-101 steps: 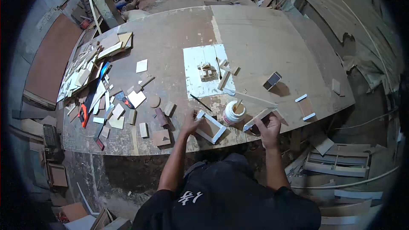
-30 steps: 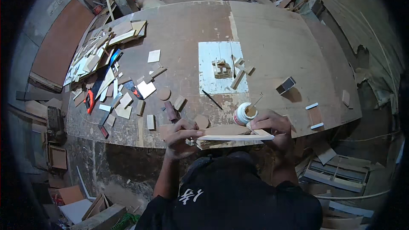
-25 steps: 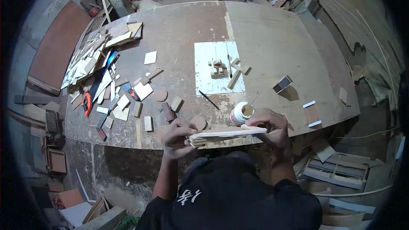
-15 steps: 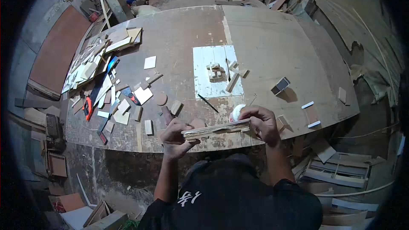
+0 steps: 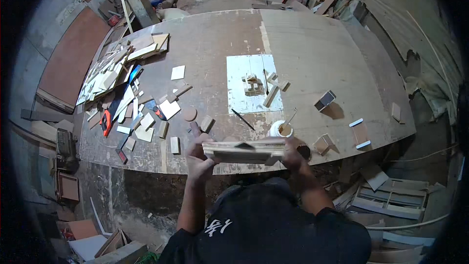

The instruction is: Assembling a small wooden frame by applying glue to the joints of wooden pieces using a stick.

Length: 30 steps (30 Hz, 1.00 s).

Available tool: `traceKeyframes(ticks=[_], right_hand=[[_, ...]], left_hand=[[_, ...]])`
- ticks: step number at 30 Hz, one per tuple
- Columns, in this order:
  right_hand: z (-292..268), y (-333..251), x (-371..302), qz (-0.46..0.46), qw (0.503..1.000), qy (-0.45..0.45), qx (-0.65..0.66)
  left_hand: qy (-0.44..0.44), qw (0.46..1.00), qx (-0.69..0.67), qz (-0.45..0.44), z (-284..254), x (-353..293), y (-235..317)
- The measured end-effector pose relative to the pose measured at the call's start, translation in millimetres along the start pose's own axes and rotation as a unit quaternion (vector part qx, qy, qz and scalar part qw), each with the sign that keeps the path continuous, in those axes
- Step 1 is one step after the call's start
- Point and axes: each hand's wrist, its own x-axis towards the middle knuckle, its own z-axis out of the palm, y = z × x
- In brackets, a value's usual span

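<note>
Both my hands hold a layered plywood piece (image 5: 234, 145) at its two ends, above the table's near edge. Its edge faces up, with a darker face below. My left hand (image 5: 199, 159) is closed around the left end, forefinger stretched forward. Around the right end, my right hand (image 5: 294, 156) is closed, slightly blurred. Just beyond the right hand stands an open white pot (image 5: 281, 130) with a thin stick in it. A small wooden block (image 5: 207, 123) and a round wooden disc (image 5: 189, 114) lie beyond my left hand.
On the wooden table (image 5: 205, 44) a white board (image 5: 235, 102) carries small joined wood pieces (image 5: 252, 85). A saw with an orange handle (image 5: 105, 122) and heaped offcuts (image 5: 105, 76) lie to the left. A small dark-faced box (image 5: 325, 100) and an angled wood piece (image 5: 323, 143) stand to the right.
The plywood piece has turned in my hands, showing more of its darker lower face. My right hand has dropped slightly, uncovering the white pot. The whole view has shifted a little.
</note>
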Motion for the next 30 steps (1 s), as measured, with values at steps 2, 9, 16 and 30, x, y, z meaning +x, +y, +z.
traceKeyframes(ticks=[2, 9, 16, 30], right_hand=[[-1, 4, 1, -0.012, 0.999, -0.008, -0.05], [-1, 12, 12, -0.016, 0.997, -0.058, -0.053], [14, 56, 29, 0.056, 0.958, 0.001, -0.282], [78, 112, 56, -0.036, 0.984, -0.166, 0.047]], left_hand=[[0.039, 0.994, -0.046, -0.095, -2, 0, -2], [0.061, 0.976, -0.145, -0.152, -3, -2, -3], [0.076, 0.982, -0.044, -0.165, -3, 0, 1], [0.096, 0.971, -0.128, -0.176, 5, 11, -8]])
